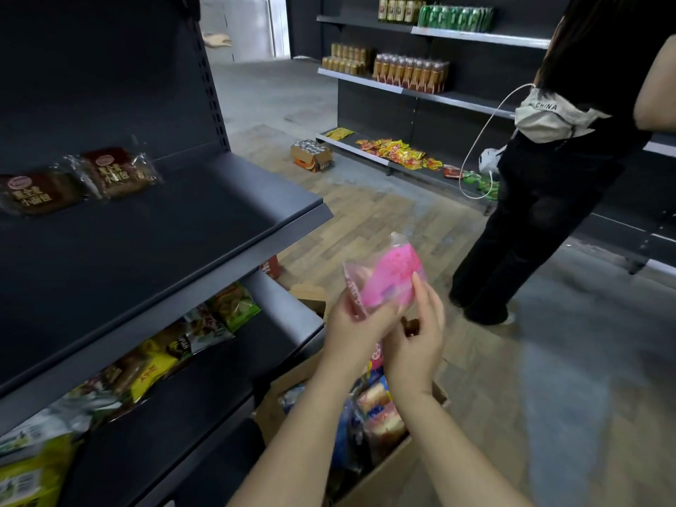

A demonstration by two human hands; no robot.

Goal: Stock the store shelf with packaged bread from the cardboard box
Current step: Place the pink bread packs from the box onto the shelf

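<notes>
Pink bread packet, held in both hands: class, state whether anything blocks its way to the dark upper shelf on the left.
Nothing visible does. Open air lies between the pink bread packet and the shelf, whose front is bare; two brown packets lie at its back left.

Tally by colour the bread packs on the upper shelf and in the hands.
Brown packs on the upper shelf: 2
Pink pack, held by the left hand and right hand: 1
Total: 3
</notes>
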